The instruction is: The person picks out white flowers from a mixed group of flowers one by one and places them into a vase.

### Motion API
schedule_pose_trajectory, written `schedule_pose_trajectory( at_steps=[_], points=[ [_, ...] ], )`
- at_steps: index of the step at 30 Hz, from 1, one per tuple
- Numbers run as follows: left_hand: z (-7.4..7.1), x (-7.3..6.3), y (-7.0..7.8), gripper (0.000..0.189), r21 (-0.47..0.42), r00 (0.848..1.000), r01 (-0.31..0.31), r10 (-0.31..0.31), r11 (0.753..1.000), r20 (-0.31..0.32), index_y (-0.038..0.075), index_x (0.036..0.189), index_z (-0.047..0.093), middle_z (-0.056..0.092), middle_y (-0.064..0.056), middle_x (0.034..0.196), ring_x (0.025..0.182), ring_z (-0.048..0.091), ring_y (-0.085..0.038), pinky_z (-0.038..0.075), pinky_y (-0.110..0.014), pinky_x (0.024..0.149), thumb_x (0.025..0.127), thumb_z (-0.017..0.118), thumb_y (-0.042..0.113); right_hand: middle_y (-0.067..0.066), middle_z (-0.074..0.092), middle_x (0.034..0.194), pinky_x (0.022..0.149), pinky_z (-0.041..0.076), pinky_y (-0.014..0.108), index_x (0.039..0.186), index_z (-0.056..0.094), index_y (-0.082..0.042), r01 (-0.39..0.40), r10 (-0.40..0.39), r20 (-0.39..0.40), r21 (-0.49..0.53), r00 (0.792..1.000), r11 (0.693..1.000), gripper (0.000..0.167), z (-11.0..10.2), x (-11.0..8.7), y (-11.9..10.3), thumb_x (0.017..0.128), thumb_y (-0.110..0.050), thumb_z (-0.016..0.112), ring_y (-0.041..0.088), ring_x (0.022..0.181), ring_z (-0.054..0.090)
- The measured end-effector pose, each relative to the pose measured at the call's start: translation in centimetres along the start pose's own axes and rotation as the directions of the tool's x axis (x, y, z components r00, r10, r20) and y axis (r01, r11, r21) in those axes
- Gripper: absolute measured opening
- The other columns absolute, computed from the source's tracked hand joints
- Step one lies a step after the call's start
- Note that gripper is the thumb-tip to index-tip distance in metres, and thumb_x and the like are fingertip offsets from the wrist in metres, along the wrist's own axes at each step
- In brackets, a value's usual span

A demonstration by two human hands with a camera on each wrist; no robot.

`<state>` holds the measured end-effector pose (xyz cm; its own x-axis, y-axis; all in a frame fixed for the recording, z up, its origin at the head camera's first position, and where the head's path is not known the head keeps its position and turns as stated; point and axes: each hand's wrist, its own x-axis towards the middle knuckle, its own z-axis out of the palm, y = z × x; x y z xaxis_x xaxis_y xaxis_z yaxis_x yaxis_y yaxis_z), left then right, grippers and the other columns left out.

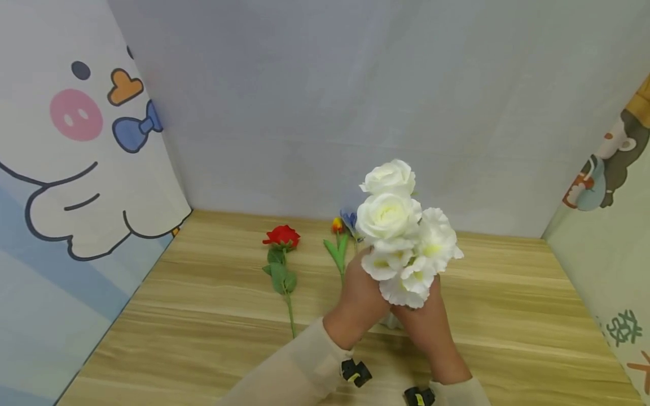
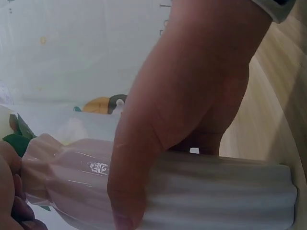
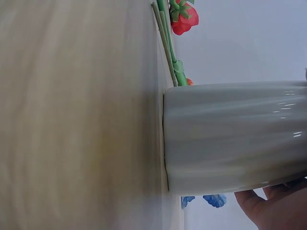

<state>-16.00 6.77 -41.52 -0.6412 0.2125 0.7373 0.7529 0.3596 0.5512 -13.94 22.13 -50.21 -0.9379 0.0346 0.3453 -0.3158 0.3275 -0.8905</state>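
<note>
White artificial flowers (image 1: 388, 217) stand bunched at the mouth of a glossy white fluted vase (image 2: 225, 191). My right hand (image 2: 172, 96) grips the vase round its body; its fingertips (image 3: 252, 203) press the side. Up at the vase's mouth, my left hand (image 1: 360, 296) has its fingers curled in around the stems, beside a green leaf (image 2: 19, 141). The blossoms hide much of both hands in the head view, and the stems themselves cannot be seen. The vase's base appears to rest on the wooden table (image 3: 86, 115).
A red rose (image 1: 282, 237) with a leafy stem lies left of the hands. Behind them lie an orange-yellow tulip (image 1: 337, 225) and a blue flower (image 1: 349, 220). A grey curtain (image 1: 304, 113) backs the table, with printed curtains (image 1: 76, 186) at both sides.
</note>
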Motion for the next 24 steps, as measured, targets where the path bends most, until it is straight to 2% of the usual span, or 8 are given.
schedule_pose_trajectory(
  at_steps=[3,4,6,9,13,16,19,24],
  points=[
    [0.2,-0.4,-0.2,0.029,-0.050,0.996,0.087,-0.086,0.995,0.035,0.000,0.117,0.068,0.073,-0.011,0.104,0.095,0.071,-0.021,0.058,-0.029,0.081,0.092,0.078,0.011,0.004,0.038,0.155,0.108,0.038,0.045,0.160,0.019,-0.023,-0.008,0.008,0.005,0.014,1.000,1.000,0.095,-0.1,-0.1,-0.1,0.089,-0.010,0.081,0.021,0.138,0.041],
    [0.3,-0.5,-0.3,0.030,-0.044,0.996,0.087,-0.085,0.995,0.041,0.000,0.116,0.068,0.073,-0.011,0.103,0.095,0.072,-0.021,0.058,-0.028,0.080,0.091,0.078,0.011,0.004,0.038,0.156,0.108,0.038,0.045,0.160,0.018,-0.025,-0.018,0.018,0.002,0.008,1.000,1.000,0.095,-0.2,-0.2,-0.1,0.089,-0.011,0.081,0.021,0.139,0.040],
    [0.2,-0.6,-0.4,0.028,-0.067,0.993,0.108,-0.104,0.992,0.063,0.000,0.114,0.068,0.073,-0.010,0.101,0.093,0.072,-0.018,0.057,-0.025,0.078,0.091,0.078,0.011,0.003,0.037,0.157,0.108,0.039,0.036,0.161,0.017,-0.028,-0.004,0.004,0.002,-0.002,1.000,1.000,0.098,-0.1,-0.2,-0.1,0.089,-0.011,0.082,0.021,0.141,0.039],
    [-0.2,-1.1,-0.5,0.035,-0.146,0.978,0.186,-0.170,0.972,0.120,0.003,0.123,0.066,0.072,-0.008,0.112,0.103,0.069,-0.014,0.056,-0.026,0.083,0.093,0.077,0.015,0.001,0.038,0.156,0.106,0.038,0.023,0.161,0.019,-0.028,0.009,-0.009,-0.003,-0.002,1.000,1.000,0.099,-0.1,-0.1,-0.1,0.088,-0.010,0.083,0.019,0.140,0.040],
    [-1.0,-1.9,-0.6,0.045,-0.249,0.964,0.243,-0.205,0.937,0.170,0.015,0.138,0.059,0.066,0.001,0.124,0.109,0.064,-0.010,0.056,-0.029,0.088,0.096,0.073,0.016,0.000,0.040,0.154,0.105,0.037,0.021,0.159,0.022,-0.027,0.004,-0.004,-0.003,0.020,1.000,1.000,0.096,0.0,0.1,-0.1,0.087,-0.009,0.082,0.017,0.138,0.041],
    [-1.8,-2.6,-0.7,0.033,-0.220,0.965,0.234,-0.200,0.947,0.167,0.019,0.126,0.062,0.063,0.006,0.106,0.090,0.061,-0.012,0.054,-0.028,0.076,0.095,0.072,0.012,-0.001,0.041,0.154,0.107,0.038,0.027,0.159,0.022,-0.031,-0.001,0.001,0.004,0.011,1.000,1.000,0.097,-0.1,0.2,-0.1,0.087,-0.011,0.084,0.018,0.138,0.043],
    [-3.0,-3.5,-0.7,0.018,-0.133,0.965,0.235,-0.215,0.963,0.152,0.015,0.108,0.062,0.056,0.005,0.090,0.077,0.055,-0.016,0.051,-0.030,0.068,0.093,0.071,0.008,-0.001,0.040,0.156,0.110,0.039,0.039,0.159,0.020,-0.034,-0.006,0.007,0.022,-0.040,1.000,0.999,0.100,-0.6,0.2,-0.4,0.086,-0.016,0.086,0.019,0.139,0.043],
    [-6.1,-4.4,-0.7,0.019,0.015,0.948,0.256,-0.254,0.967,0.194,0.012,0.113,0.065,0.061,0.003,0.100,0.090,0.059,-0.013,0.053,-0.032,0.078,0.095,0.071,0.010,0.007,0.038,0.158,0.109,0.035,0.062,0.160,0.022,-0.026,-0.096,0.107,0.054,-0.182,0.993,0.979,0.100,-2.4,-0.6,-1.8,0.085,-0.034,0.087,0.033,0.142,0.039]
  ],
)
